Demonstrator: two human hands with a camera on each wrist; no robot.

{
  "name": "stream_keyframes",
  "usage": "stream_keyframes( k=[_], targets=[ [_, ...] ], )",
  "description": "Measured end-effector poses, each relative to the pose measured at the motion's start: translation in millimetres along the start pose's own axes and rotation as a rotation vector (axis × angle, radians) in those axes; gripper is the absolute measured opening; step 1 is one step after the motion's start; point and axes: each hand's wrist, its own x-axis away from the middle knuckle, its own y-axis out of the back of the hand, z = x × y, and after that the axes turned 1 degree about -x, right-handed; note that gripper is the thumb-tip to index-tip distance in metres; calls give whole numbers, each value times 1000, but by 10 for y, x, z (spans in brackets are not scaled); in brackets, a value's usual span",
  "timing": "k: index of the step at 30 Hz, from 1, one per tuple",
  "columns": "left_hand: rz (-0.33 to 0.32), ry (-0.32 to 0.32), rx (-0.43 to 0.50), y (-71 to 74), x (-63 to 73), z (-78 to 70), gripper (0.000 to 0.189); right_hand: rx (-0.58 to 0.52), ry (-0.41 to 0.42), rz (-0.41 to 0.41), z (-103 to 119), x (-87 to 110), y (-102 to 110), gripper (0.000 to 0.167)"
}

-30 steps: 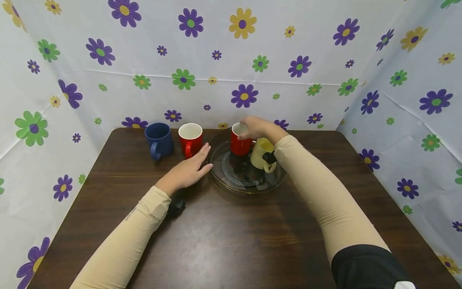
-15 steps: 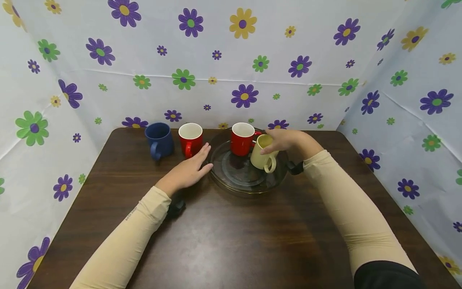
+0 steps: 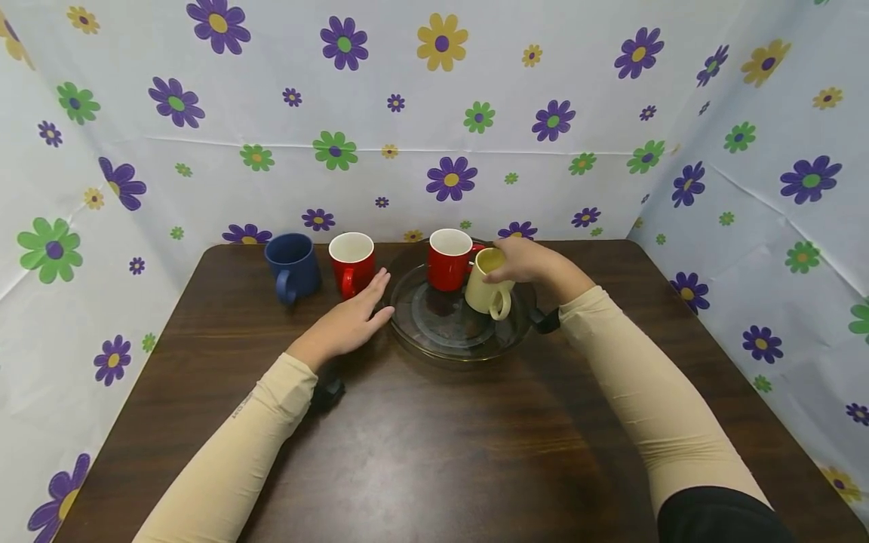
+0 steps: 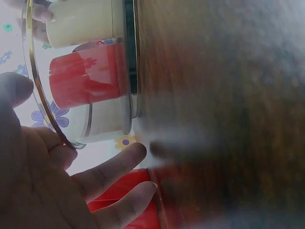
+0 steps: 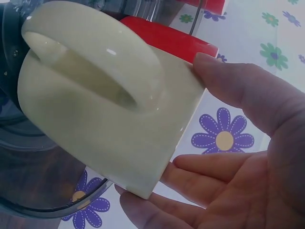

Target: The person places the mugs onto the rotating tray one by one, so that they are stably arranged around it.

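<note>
Rim of yellow mug (image 3: 478,294) in pinching right grip (image 3: 536,264), left grip (image 3: 345,323) spread at roomy dish (image 3: 429,324) edge

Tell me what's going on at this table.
A person's right hand grips the rim of a pale yellow mug in a round glass dish, where a red mug also stands. The left hand, fingers extended, is at the dish's left edge. A blue mug and another red mug stand on the table, left of the dish.
</note>
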Motion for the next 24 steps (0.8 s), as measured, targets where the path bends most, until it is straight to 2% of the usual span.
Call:
stream_keyframes(
  k=[6,12,24],
  targets=[
    [-25,10,-20,-18,-17,-21,70,-17,-7,-7,2,-2,-1,72],
    [-35,35,-44,-22,-22,-65,69,-37,-14,1,-10,0,-18,83],
    [-34,23,-34,-20,-58,-32,68,-52,-19,9,-32,31,-30,86]
  ],
)
